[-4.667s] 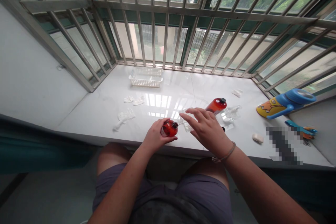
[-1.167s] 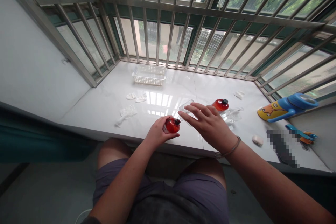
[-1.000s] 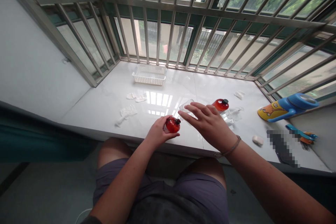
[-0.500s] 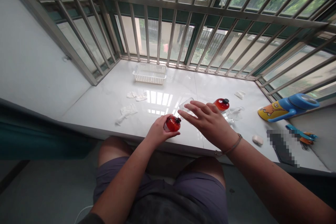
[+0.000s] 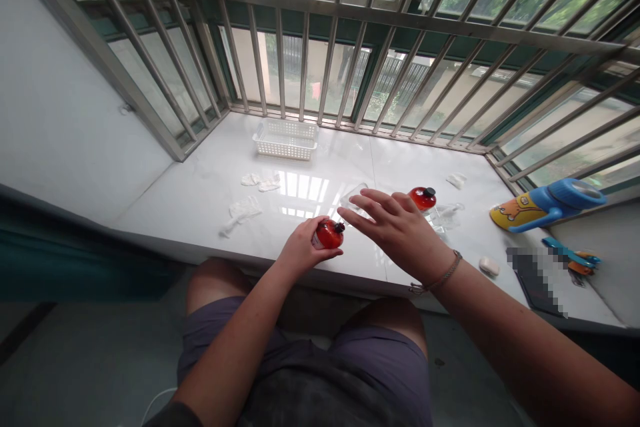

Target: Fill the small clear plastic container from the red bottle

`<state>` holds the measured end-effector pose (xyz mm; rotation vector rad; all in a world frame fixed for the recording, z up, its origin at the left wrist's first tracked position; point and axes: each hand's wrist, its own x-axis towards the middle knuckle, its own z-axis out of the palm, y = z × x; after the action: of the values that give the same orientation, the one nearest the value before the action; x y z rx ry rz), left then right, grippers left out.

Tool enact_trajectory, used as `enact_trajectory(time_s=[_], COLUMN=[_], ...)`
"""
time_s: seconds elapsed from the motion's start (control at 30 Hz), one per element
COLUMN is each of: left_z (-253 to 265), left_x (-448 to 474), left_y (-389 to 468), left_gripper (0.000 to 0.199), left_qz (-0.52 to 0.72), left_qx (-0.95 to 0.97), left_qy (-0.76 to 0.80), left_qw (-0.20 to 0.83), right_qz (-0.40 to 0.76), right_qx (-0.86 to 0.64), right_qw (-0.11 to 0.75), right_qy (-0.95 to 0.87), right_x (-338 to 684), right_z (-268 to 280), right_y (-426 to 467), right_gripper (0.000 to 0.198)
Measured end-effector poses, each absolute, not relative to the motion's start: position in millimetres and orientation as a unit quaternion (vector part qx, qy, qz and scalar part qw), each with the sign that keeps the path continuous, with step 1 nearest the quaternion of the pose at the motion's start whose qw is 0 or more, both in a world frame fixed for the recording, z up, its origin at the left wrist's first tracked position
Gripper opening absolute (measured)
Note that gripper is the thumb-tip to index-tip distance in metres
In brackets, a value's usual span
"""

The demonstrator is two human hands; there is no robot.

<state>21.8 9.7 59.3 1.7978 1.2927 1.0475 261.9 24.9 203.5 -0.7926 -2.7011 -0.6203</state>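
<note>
My left hand (image 5: 303,245) is wrapped round a red bottle (image 5: 330,235) with a black neck, held tilted to the right near the ledge's front edge. Just right of it hovers my right hand (image 5: 395,223), fingers stretched out and apart, nothing seen in it; its palm side is hidden. Beneath and beyond those fingers lies a clear plastic piece (image 5: 354,195), partly covered by them. A second red bottle (image 5: 423,198) with a black cap stands past my right hand, next to some crumpled clear plastic (image 5: 447,215).
A white perforated basket (image 5: 285,141) stands by the window bars. Crumpled white tissues (image 5: 243,210) lie at left. On the right are a blue and yellow water bottle (image 5: 547,205), a pale rounded object (image 5: 489,267), a dark blurred-out phone-like slab (image 5: 537,287) and blue-orange items (image 5: 575,257).
Both hands and the red bottle hold nearly the same position. The whole view has shifted very slightly.
</note>
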Motion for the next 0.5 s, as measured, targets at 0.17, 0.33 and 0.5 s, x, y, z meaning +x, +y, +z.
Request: enact_trajectory(time_s=[0.17,0.33,0.5], left_z=[58,58,58], left_x=[22,21,20], left_y=[10,9,9], left_gripper=[0.079,0.080,0.080], left_qz=[0.404,0.409,0.413], left_qx=[0.690,0.685,0.681], left_qy=[0.496,0.495,0.493], left_qw=[0.338,0.346,0.350], right_qz=[-0.206,-0.181,-0.140], right_qx=[-0.273,-0.288,-0.312], right_qw=[0.124,0.113,0.090], right_qy=[-0.931,-0.933,-0.935], right_x=[262,262,264], right_z=[201,192,182], right_y=[25,24,28], right_gripper=[0.052,0.056,0.064])
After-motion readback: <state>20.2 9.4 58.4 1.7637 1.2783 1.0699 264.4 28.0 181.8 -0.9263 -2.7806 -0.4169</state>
